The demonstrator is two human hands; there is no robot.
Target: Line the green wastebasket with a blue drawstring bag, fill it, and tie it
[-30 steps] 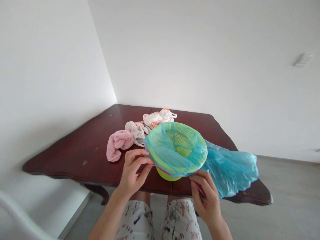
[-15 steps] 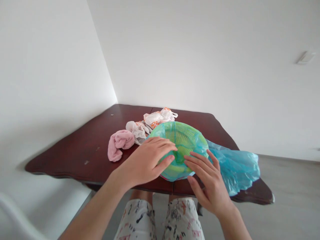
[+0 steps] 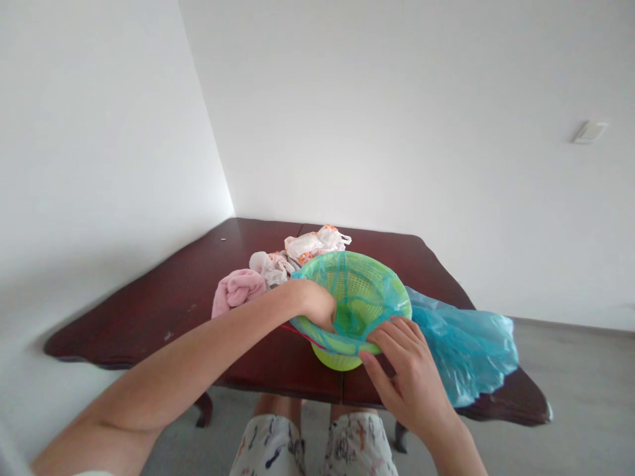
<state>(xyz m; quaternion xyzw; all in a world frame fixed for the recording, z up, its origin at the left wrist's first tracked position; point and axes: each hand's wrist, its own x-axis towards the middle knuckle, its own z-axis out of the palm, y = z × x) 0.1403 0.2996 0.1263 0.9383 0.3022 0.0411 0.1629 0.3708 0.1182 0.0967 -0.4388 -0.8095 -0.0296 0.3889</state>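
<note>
A lime-green plastic strainer basket (image 3: pixel 360 291) is tilted up above the table's near edge, with a thin blue plastic bag (image 3: pixel 461 347) lining it and hanging over its right side. My left hand (image 3: pixel 317 304) reaches over the rim into the basket, pressing on the bag, its fingers hidden inside. My right hand (image 3: pixel 404 373) grips the near rim, with fingers on the bag and thumb below. The basket's green base (image 3: pixel 336 358) shows under the rim.
A dark red-brown wooden table (image 3: pixel 149 337) holds a pink towel (image 3: pixel 237 291) and crumpled white plastic bags (image 3: pixel 310 246) behind the basket. White walls meet at the back left. Grey floor lies right, and my patterned shorts (image 3: pixel 312 446) show below the table.
My left hand has moved from the top of the basket down inside it. My right hand has shifted to the near rim. The basket is tilted more towards me, and the view has moved slightly.
</note>
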